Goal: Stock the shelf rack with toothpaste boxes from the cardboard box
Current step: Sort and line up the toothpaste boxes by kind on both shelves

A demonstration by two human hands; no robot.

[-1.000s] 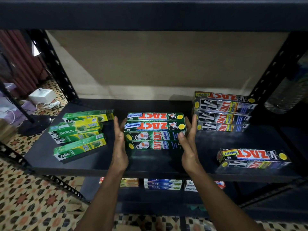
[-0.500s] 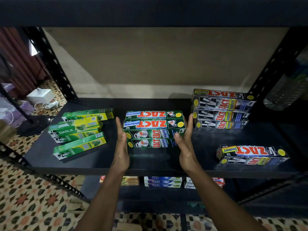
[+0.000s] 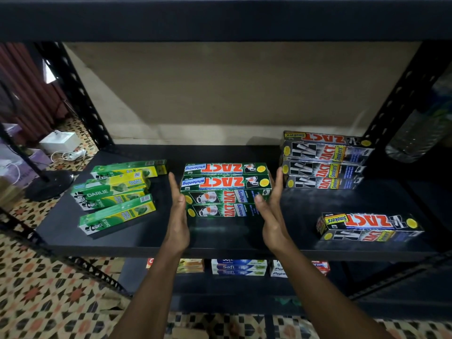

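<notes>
The stack of green ZACT Whitening boxes [image 3: 226, 189] sits mid-shelf in two tiers, the top lettering upside down. Its right end is partly hidden behind the right hand [image 3: 271, 211], and the rear boxes show only their tops. Both hands are flat with straight fingers, clasping nothing: the left hand [image 3: 178, 216] lies against the stack's left end, the right at its right end. Left of the stack, green-yellow DARLIE boxes [image 3: 115, 194] lie askew. Right of it stand black ZACT Smokers boxes [image 3: 322, 162], with another Smokers pair [image 3: 367, 227] right of the stack and nearer the front. Below the stack, Safi boxes [image 3: 238, 266] and a box reading "Pep" [image 3: 278, 271] are cut off by the shelf board [image 3: 220, 241]
</notes>
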